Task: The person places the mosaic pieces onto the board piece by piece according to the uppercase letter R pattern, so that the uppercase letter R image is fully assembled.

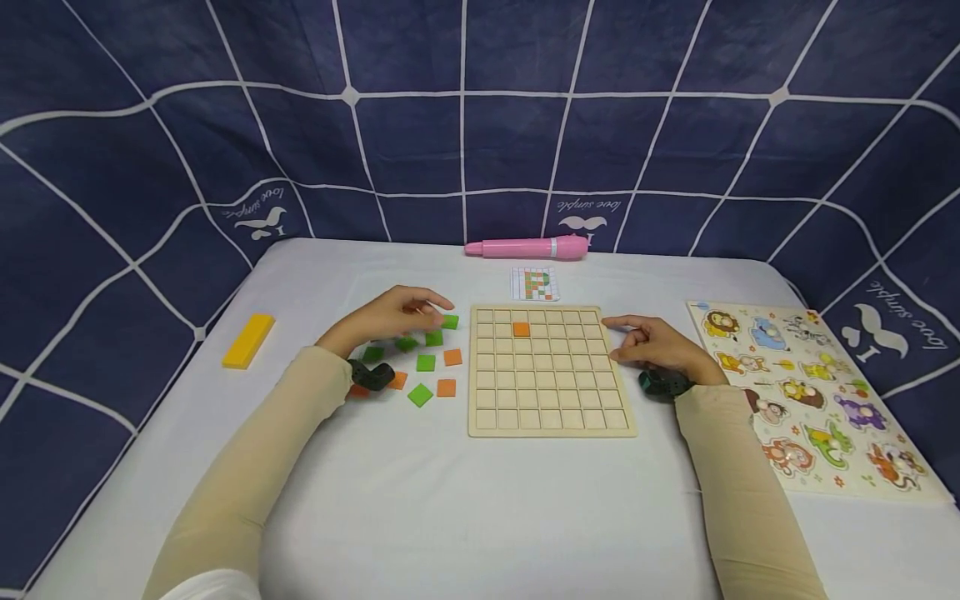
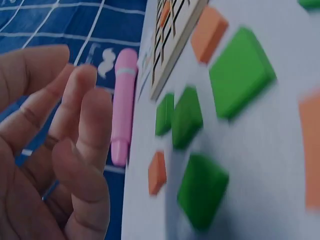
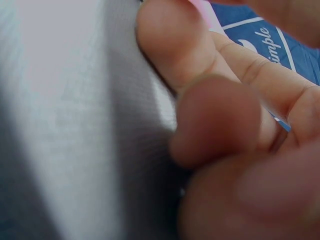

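Grid board is mid-table, 1 orange tile seated. My R hand rests loosely at its R edge, prob. touching (wrist cam's blurry). L hand, empty, finger gap narrow, hovers by loose tiles: best pinch 1 by opp. edges. 6 green, 5 orange; 1 ea. card, pink mic, yellow block, puzzle.

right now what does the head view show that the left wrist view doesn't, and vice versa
Only the head view shows the yellow rectangular block, the cream animal puzzle board and the right hand. Only the left wrist view shows the palm side of the left hand. Both show that hand, the pink wand-shaped object, the pale wooden grid board, green square tiles and orange square tiles.
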### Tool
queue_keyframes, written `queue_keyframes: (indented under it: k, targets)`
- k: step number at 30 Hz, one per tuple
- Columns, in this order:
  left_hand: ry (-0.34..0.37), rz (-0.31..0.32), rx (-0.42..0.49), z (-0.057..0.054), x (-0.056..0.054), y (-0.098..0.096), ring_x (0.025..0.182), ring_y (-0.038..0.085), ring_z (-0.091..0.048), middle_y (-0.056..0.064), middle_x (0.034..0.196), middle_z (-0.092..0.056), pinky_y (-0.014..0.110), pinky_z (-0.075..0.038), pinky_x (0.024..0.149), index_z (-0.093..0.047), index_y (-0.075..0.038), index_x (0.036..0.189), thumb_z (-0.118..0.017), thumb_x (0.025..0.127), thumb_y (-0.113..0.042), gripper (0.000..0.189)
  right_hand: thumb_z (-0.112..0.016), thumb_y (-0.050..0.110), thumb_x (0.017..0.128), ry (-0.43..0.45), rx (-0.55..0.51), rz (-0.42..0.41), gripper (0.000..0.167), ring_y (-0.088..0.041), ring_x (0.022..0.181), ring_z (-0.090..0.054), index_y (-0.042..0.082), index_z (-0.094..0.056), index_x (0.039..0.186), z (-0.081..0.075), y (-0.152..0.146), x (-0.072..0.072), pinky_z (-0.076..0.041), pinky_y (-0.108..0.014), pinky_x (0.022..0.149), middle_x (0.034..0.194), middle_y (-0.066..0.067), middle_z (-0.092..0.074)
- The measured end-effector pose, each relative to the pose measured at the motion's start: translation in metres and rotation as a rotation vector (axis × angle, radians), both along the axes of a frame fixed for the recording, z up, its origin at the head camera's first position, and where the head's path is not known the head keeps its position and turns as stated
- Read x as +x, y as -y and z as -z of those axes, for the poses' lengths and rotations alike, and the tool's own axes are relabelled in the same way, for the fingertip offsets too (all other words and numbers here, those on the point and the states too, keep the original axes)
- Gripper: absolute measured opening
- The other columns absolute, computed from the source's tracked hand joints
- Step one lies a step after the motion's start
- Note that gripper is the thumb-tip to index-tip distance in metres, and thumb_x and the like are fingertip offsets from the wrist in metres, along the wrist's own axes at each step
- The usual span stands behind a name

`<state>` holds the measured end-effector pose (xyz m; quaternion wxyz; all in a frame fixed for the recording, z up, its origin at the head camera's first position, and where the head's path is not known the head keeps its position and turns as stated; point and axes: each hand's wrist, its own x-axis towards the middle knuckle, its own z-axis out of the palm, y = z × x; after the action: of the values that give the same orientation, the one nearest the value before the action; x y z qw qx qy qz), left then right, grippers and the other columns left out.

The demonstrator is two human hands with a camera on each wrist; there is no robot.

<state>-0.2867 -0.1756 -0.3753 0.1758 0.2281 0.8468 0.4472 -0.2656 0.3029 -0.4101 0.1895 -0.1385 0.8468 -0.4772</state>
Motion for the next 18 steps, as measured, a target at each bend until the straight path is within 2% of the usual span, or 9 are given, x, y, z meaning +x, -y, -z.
queue_keyframes:
  k: [3, 9, 12, 16, 18]
  targets:
    - [0.013, -0.009, 0.009, 0.000, 0.001, 0.019, 0.093, 0.023, -0.057, 0.014, 0.123, -0.072, 0.031, -0.047, 0.073, -0.067, -0.001, 0.142, -0.070, 0.106, -0.017, 0.040, -0.077, -0.002, 0.096, 0.000, -0.014, -0.002, 0.070, -0.008, 0.062, -0.048, -0.014, -0.043, 0.156, 0.000, 0.000, 0.001, -0.038, -0.024, 0.055, 0.077, 0.001, -0.064]
    - [0.027, -0.036, 0.031, 0.002, 0.000, 0.057, 0.100, 0.022, -0.064, 0.024, 0.130, -0.071, 0.029, -0.051, 0.075, -0.063, 0.004, 0.145, -0.068, 0.107, -0.011, 0.041, -0.076, -0.004, 0.095, -0.007, -0.033, -0.009, 0.068, -0.006, 0.060, -0.047, -0.015, -0.044, 0.155, -0.001, 0.000, 0.002, -0.038, -0.023, 0.054, 0.076, 0.003, -0.065]
    - [0.044, -0.076, 0.041, 0.003, -0.002, 0.073, 0.103, 0.019, -0.066, 0.025, 0.133, -0.070, 0.027, -0.054, 0.080, -0.062, 0.004, 0.146, -0.069, 0.106, -0.011, 0.043, -0.076, -0.004, 0.095, -0.008, -0.025, -0.009, 0.069, -0.006, 0.060, -0.047, -0.015, -0.044, 0.155, 0.000, 0.000, 0.001, -0.038, -0.023, 0.054, 0.076, 0.003, -0.065]
    - [0.064, -0.129, 0.072, 0.004, -0.001, 0.087, 0.104, 0.009, -0.067, 0.024, 0.136, -0.068, 0.025, -0.054, 0.086, -0.059, 0.005, 0.148, -0.069, 0.106, -0.012, 0.046, -0.076, -0.002, 0.096, -0.012, -0.017, -0.011, 0.069, -0.007, 0.061, -0.047, -0.014, -0.044, 0.155, 0.000, -0.001, 0.000, -0.039, -0.024, 0.055, 0.076, 0.003, -0.065]
    - [0.069, -0.149, 0.080, 0.005, -0.001, 0.090, 0.102, 0.008, -0.065, 0.023, 0.137, -0.067, 0.025, -0.053, 0.082, -0.058, 0.004, 0.150, -0.068, 0.106, -0.012, 0.048, -0.077, -0.001, 0.095, -0.020, -0.019, -0.012, 0.069, -0.007, 0.060, -0.047, -0.014, -0.045, 0.155, 0.000, -0.002, 0.000, -0.039, -0.024, 0.055, 0.076, 0.002, -0.065]
